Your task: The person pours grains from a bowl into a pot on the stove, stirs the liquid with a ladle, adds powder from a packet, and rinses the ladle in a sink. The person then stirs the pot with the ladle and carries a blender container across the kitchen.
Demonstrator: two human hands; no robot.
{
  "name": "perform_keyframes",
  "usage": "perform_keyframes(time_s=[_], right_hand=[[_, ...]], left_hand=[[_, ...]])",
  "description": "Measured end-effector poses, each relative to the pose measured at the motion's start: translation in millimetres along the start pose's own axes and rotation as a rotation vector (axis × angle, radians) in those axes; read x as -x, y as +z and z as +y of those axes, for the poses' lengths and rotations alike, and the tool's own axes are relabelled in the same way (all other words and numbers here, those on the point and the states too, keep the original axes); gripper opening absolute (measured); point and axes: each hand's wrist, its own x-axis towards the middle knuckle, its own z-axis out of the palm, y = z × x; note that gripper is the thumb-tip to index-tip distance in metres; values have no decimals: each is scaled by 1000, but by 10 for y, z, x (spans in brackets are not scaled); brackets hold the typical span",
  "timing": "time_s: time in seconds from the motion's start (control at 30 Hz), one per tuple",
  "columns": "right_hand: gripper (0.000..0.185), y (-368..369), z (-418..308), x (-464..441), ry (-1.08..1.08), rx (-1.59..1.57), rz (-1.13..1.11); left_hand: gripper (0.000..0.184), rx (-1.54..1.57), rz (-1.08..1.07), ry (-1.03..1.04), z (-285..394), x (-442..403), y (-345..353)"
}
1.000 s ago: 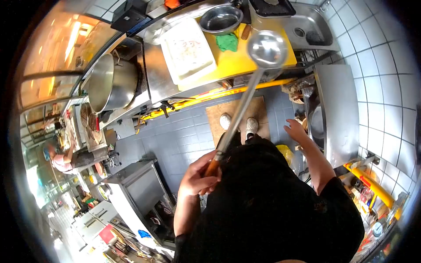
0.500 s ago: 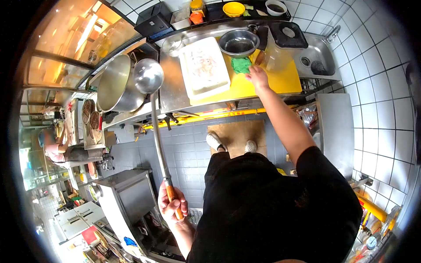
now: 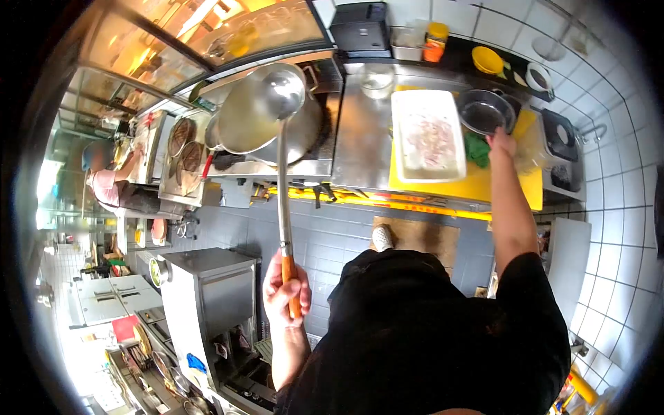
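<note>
My left hand (image 3: 285,290) is wrapped round the wooden handle of a long metal ladle (image 3: 283,187). The ladle's bowl shows over a large steel pot (image 3: 304,135); whether they touch cannot be told. At the right, my right hand (image 3: 502,144) is at the near rim of a dark metal bowl (image 3: 482,113), its fingers closed on that rim. A green cloth (image 3: 476,149) lies just left of the hand. Beside it, a white tray (image 3: 453,169) with pale pinkish pieces rests on a yellow board (image 3: 512,194).
A sink (image 3: 567,174) and a clear container lie right of the board. Behind the counter, a ledge bears a yellow bowl (image 3: 487,60) and an orange jar (image 3: 435,43). A steel cabinet (image 3: 221,290) stands at the lower left. Farther left, a person (image 3: 107,185) works at another counter.
The view has swung left. My right hand has moved from beside my body, past the green cloth, to the dark bowl's rim. The ladle has swung over to the pot, still in my left hand.
</note>
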Motion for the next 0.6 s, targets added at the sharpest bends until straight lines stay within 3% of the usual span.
perform_keyframes(time_s=[0.07, 0.1, 0.2, 0.33, 0.4, 0.43, 0.53, 0.57, 0.6], right_hand=[[23, -99, -128, 177, -143, 229, -2], [20, -79, -127, 261, -12, -199, 67], [17, -228, 35, 604, -170, -403, -25], [18, -826, 195, 1641, -107, -411, -263], [14, -1386, 521, 1937, -316, -6, -266], [12, -1701, 731, 2032, -401, 153, -245], [12, -2392, 1102, 2275, -239, -54, -73], [14, -2725, 1185, 2328, -110, -264, -18], [16, -3061, 1272, 2363, 4, -485, 63]], left_hand=[[65, -368, 199, 34, 269, -249, -145], [64, -555, 246, 26, 437, -422, -176], [60, -1026, 394, 37, 769, -965, -503], [41, -1463, 382, -11, 1174, -1818, -921], [26, -1901, 162, 417, 1247, -2235, -1259], [21, -1962, 228, 232, 1301, -2384, -1152], [21, -2173, -74, 387, 1372, -2898, -1695], [20, -2445, -206, 450, 1390, -3136, -2139], [19, -2667, -560, 532, 1482, -3257, -2270]])
